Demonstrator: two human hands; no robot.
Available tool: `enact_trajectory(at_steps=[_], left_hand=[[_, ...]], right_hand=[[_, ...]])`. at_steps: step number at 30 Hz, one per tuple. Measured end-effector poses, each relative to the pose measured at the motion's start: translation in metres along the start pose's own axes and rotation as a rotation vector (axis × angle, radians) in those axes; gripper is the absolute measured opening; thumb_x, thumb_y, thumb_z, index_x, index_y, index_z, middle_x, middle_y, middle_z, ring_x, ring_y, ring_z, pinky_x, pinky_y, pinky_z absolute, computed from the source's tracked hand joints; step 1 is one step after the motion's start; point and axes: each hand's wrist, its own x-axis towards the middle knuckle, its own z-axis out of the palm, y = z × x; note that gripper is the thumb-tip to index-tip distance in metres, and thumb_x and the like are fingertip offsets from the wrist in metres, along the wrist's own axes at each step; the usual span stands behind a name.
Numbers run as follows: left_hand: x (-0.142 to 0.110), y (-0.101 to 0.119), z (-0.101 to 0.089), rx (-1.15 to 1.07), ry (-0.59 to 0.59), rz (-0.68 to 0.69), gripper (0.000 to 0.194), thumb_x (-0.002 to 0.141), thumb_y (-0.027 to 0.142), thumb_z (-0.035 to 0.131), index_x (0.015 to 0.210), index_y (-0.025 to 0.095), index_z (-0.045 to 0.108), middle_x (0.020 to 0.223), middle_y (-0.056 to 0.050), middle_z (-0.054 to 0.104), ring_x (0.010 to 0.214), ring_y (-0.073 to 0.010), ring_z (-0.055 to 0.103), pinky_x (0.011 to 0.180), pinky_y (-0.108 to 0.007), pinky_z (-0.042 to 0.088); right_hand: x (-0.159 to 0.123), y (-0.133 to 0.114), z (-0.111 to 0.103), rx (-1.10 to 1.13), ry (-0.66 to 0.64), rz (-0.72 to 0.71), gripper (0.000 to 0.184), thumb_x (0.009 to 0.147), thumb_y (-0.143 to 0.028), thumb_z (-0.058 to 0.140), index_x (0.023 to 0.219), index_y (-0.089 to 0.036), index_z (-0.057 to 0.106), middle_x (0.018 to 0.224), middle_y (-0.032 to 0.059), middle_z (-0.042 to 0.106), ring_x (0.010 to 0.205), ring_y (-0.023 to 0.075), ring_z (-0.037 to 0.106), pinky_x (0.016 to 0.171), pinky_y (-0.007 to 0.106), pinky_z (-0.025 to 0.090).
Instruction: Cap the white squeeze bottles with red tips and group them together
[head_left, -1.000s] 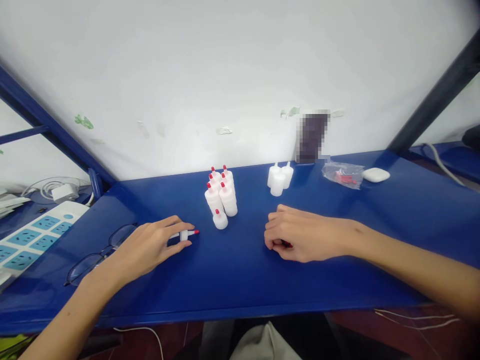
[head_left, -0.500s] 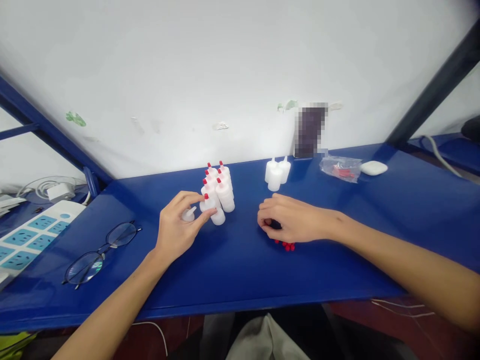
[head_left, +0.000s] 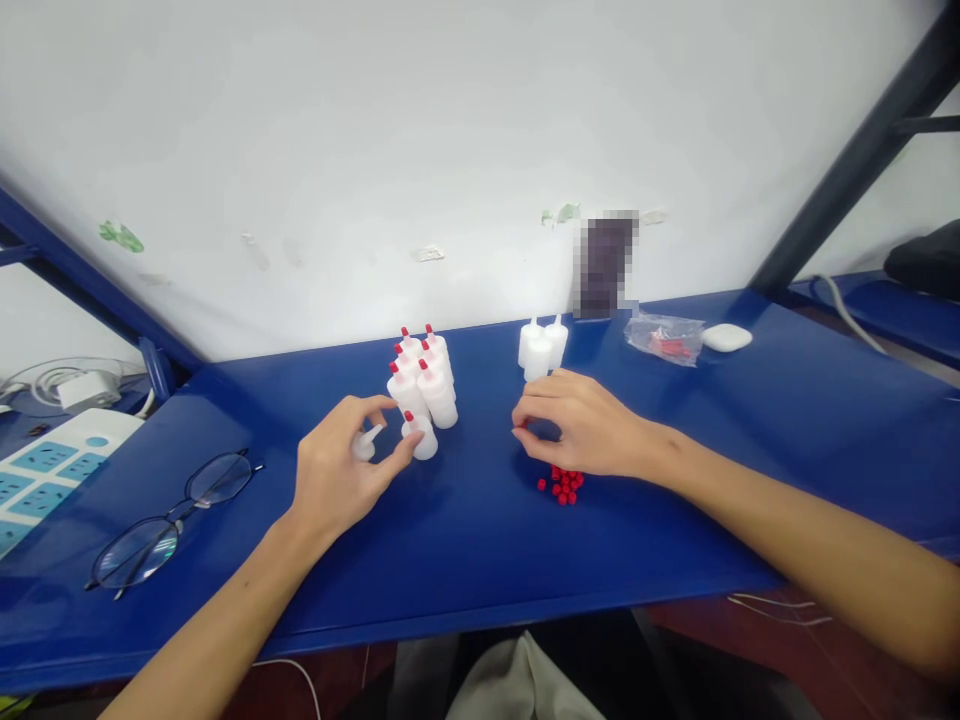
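- Eyeglasses (head_left: 178, 520): folded open on the blue table, near the left wrist; uncovered now, where the hand lay over part of them a second ago.
- Left hand (head_left: 334, 460): thumb and forefinger parted, the thumb at the front capped bottle; the other fingers curled, mostly hidden. Changed: the red-tipped nozzle pointing sideways between its fingers is gone from there.
- Bare-nozzled bottle (head_left: 363, 446): one, white, within the curl of the left hand, apparently held; no cap on it.
- Front capped bottle (head_left: 424, 444): at the near edge of the group, between left thumb and forefinger. Judged to be capped and placed, the bottle in the palm remaining undone.
- Capped group (head_left: 439, 398): six red tips showing, standing close together.
- Uncapped bottles (head_left: 538, 355): three, upright, just beyond the right hand.
- Right hand (head_left: 581, 420): raised clear of the pile; fingertips drawn together, seemingly on a red cap (head_left: 523, 427), only a fleck visible.
- Loose caps (head_left: 566, 487): red, heaped below that hand, now exposed.
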Motion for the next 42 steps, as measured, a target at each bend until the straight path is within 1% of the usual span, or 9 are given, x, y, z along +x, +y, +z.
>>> enact_trajectory(at_steps=[4,8,11,13,16,20,24,32,42], left_hand=[[-0.004,0.016,-0.01,-0.179,0.088,0.25,0.009,0.09,0.013,0.056,0.084,0.017,0.06,0.072,-0.001,0.063,0.064,-0.0123,0.06,0.058,-0.023,0.045],[-0.008,0.033,-0.002,-0.41,-0.143,0.4,0.017,0.092,0.013,0.045,0.077,0.019,0.05,0.064,0.0,0.055,0.056,-0.0119,0.052,0.052,-0.025,0.039],[-0.005,0.045,0.016,-0.564,-0.313,0.295,0.019,0.096,0.02,0.036,0.081,0.019,0.047,0.064,0.002,0.049,0.051,-0.011,0.042,0.05,-0.026,0.032],[-0.001,0.054,0.029,-0.723,-0.421,0.108,0.024,0.1,0.026,0.03,0.085,0.019,0.047,0.065,0.002,0.048,0.052,-0.0111,0.042,0.053,-0.026,0.033],[0.006,0.065,0.043,-0.966,-0.497,-0.254,0.031,0.102,0.031,0.025,0.082,0.019,0.045,0.062,0.003,0.049,0.052,-0.0111,0.043,0.054,-0.026,0.035],[0.011,0.07,0.045,-1.106,-0.55,-0.45,0.026,0.1,0.026,0.035,0.08,0.018,0.05,0.067,0.002,0.053,0.058,-0.0106,0.046,0.058,-0.025,0.037],[0.014,0.068,0.04,-1.125,-0.527,-0.462,0.028,0.1,0.032,0.041,0.087,0.017,0.06,0.076,0.001,0.053,0.067,-0.0114,0.045,0.065,-0.025,0.036],[0.012,0.068,0.042,-1.058,-0.567,-0.457,0.032,0.098,0.033,0.038,0.074,0.017,0.052,0.072,0.0,0.051,0.07,-0.0145,0.044,0.069,-0.027,0.036],[0.007,0.068,0.039,-1.025,-0.588,-0.298,0.04,0.098,0.046,0.043,0.072,0.016,0.044,0.067,0.003,0.036,0.063,-0.0117,0.033,0.06,-0.028,0.027]], right_hand=[[-0.001,0.002,0.003,0.102,0.12,-0.016,0.004,0.083,-0.018,0.063,0.079,-0.017,0.063,0.073,-0.0003,0.063,0.063,0.0116,0.053,0.065,0.027,0.042],[-0.001,-0.001,0.005,0.206,0.183,-0.062,0.009,0.083,-0.009,0.059,0.081,-0.017,0.064,0.078,0.0013,0.066,0.066,0.011,0.058,0.062,0.024,0.046],[-0.001,-0.008,0.004,0.257,0.252,-0.17,0.012,0.083,-0.006,0.059,0.085,-0.016,0.066,0.081,0.0033,0.069,0.069,0.0119,0.062,0.062,0.024,0.05],[-0.001,-0.014,0.004,0.252,0.326,-0.241,0.012,0.083,-0.005,0.061,0.088,-0.015,0.066,0.081,0.0041,0.071,0.07,0.0128,0.064,0.063,0.025,0.051],[-0.001,-0.022,0.005,0.189,0.426,-0.308,0.016,0.081,-0.005,0.066,0.094,-0.015,0.067,0.083,0.0043,0.074,0.068,0.0127,0.066,0.061,0.025,0.052],[0.0,-0.028,0.006,0.172,0.418,-0.3,0.018,0.084,-0.005,0.064,0.097,-0.016,0.066,0.084,0.0032,0.075,0.065,0.0111,0.067,0.056,0.023,0.051],[0.001,-0.028,0.006,0.24,0.366,-0.225,0.017,0.087,-0.007,0.058,0.098,-0.017,0.066,0.088,0.0047,0.072,0.07,0.0107,0.067,0.058,0.022,0.054],[-0.004,-0.025,0.006,0.323,0.294,-0.117,0.012,0.086,-0.01,0.06,0.094,-0.016,0.066,0.085,0.0032,0.068,0.056,0.0073,0.053,0.051,0.022,0.048],[-0.005,-0.03,0.009,0.257,0.251,-0.224,0.009,0.091,-0.013,0.058,0.094,-0.018,0.064,0.066,-0.0029,0.061,0.056,0.0082,0.052,0.055,0.022,0.043]])
